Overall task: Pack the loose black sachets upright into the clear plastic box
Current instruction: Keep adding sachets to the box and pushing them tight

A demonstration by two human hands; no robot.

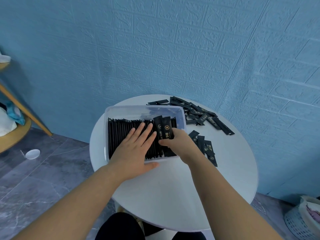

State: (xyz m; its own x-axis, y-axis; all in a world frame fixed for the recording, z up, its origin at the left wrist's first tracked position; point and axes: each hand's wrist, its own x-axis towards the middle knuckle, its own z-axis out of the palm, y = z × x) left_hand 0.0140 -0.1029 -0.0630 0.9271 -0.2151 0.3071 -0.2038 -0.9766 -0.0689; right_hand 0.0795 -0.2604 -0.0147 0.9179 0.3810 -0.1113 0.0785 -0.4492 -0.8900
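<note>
The person's knees (121, 227), in dark cloth, sit at the bottom edge under the round white table (173, 196), and both bare forearms reach forward over it.

The left hand (136, 149) lies flat with its fingers straight and spread on the tops of the packed sachets (119, 134). Its thumb rests outside the near wall of the clear plastic box (143, 108). It grasps nothing; the press most likely stops the standing row from fanning out or toppling toward the free space at the right end.

The right hand (174, 141) has its fingers curled round the held sachets (164, 129), at least 2 of them, upright with their printed faces toward the camera. They are just beside the left fingertips, at the row's right end, probably so they can be slid down into the gap.

The row fills most of the box's length. The loose sachets (207, 116) lie scattered flat beyond the box's right wall, with a smaller cluster (206, 146) nearer the right wrist, within easy reach of the picking hand. Plenty remain, so the packing looks well along but unfinished.
</note>
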